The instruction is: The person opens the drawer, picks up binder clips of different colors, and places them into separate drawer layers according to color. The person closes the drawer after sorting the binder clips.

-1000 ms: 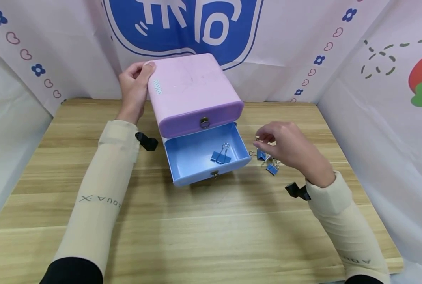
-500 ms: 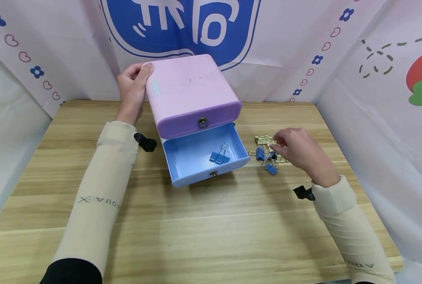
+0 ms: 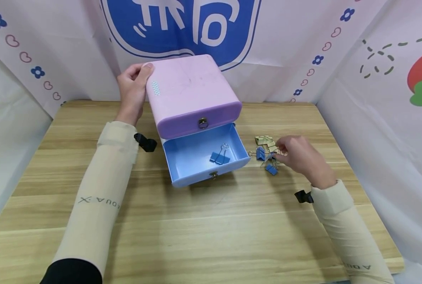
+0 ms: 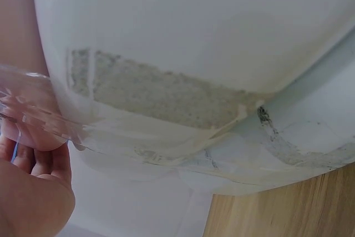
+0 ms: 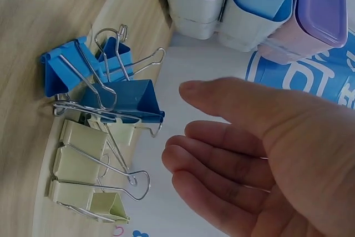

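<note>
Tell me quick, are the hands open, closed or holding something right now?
Left hand: closed, holding the box.
Right hand: open, holding nothing, near the clips.

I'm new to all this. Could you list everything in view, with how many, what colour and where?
table: 1, light wood, under everything
backdrop: white with coloured prints, around the table
drawer unit: 1, pink top with whitish lower parts, towards the table's back
purple-fronted drawers: 2, purple, top and bottom
blue drawer: 1, blue, middle, pulled open
drawer's clip: 1, blue, inside the blue drawer
blue pile clips: at least 3, blue, on the table
yellow clips: at least 2, pale yellow, same pile
sleeves: 2, beige, on the forearms
left hand: 1, gripping the drawer unit's left side
right hand: 1, at the pile
</note>
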The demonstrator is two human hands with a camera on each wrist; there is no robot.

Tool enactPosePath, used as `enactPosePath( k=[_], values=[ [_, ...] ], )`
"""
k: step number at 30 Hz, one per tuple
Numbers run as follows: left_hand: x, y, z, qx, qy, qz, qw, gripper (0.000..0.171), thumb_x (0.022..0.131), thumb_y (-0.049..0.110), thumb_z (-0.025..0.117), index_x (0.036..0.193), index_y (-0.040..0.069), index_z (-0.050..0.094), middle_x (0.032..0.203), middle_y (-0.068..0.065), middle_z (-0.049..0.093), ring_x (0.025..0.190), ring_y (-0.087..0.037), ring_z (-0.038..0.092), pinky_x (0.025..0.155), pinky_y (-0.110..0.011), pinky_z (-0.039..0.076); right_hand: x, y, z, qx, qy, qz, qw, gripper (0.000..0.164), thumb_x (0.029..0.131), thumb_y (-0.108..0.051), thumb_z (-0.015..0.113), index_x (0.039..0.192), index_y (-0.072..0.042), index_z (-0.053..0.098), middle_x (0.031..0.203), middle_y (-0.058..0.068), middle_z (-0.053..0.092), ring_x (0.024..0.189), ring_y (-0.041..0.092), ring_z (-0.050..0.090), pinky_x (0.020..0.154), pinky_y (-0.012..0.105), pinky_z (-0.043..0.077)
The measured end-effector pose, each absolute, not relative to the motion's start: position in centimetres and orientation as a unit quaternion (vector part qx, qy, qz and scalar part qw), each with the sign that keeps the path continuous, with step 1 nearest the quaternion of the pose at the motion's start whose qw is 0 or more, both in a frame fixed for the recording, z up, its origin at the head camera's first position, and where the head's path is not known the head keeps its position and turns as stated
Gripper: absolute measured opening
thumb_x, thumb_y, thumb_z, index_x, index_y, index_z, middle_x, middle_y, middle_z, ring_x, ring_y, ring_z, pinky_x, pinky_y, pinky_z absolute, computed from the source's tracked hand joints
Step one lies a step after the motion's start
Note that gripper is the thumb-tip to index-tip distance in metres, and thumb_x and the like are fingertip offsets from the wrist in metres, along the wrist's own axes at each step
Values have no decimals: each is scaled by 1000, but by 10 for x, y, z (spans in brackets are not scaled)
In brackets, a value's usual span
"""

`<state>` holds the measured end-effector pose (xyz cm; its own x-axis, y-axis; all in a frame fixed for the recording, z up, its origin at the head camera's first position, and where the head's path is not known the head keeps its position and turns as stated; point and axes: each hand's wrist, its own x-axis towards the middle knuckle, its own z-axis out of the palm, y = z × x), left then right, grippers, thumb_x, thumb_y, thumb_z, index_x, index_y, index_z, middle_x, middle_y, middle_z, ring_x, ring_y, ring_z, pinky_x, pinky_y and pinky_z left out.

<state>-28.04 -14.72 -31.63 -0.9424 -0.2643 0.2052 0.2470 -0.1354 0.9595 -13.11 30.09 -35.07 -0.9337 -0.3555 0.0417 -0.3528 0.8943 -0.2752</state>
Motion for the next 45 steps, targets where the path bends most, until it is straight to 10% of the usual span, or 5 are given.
enactPosePath(
  k=[45],
  values=[
    [-280, -148, -317, 9, -637, -752, 168, 24, 96, 30, 78, 112, 12, 78, 98, 2, 70, 83, -10, 62, 73, -21, 52, -134, 288, -337, -177, 976, -127, -15, 20, 93, -4, 76, 110, 6, 75, 101, 19, 76, 89, 29, 73, 78, 47, 62]
  ],
)
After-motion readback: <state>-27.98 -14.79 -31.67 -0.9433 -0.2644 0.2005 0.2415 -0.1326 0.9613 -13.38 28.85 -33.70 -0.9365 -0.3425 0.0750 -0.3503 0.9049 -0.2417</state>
